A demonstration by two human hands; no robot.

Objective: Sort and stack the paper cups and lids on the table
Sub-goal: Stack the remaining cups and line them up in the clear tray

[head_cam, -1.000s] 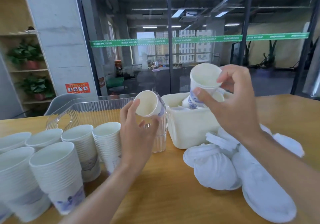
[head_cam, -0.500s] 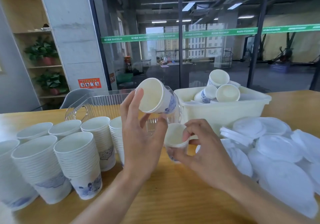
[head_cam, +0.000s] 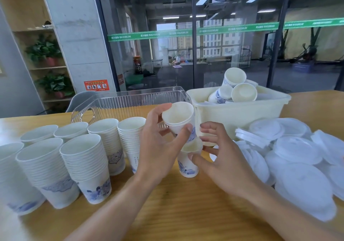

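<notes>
Left hand point(head_cam: 160, 145) grasps a paper cup point(head_cam: 179, 119), thumb across its front wall, fingers curled behind the rim. Cup is tilted, mouth facing the camera, its base lowered into the mouth of a second paper cup point(head_cam: 187, 163).

Second cup stands upright on the wooden table point(head_cam: 186, 212), blue print on its lower wall. Right hand point(head_cam: 219, 158) pinches it near the rim with thumb and fingertips; the other fingers are spread and relaxed.

Landmark: the upright second cup.
- Left of it: cup stacks point(head_cam: 81, 158) in two rough rows, all upright, mouths up, standing close together. Nearest stacks show blue or grey print on the bottom cup.
- Behind it and to the left: clear ribbed plastic bin point(head_cam: 130, 99).
- Behind it and to the right: cream plastic tub point(head_cam: 240, 114), touching or nearly touching the clear bin. Loose cups point(head_cam: 236, 88) lie jumbled inside, several on their sides, poking above the rim.
- Right of it: heap of white plastic lids point(head_cam: 297, 158), overlapping on the table, a few stacked near the tub.
- Far behind: glass wall with green strip point(head_cam: 186, 32); shelf with potted plants point(head_cam: 46, 54) to the far left.
</notes>
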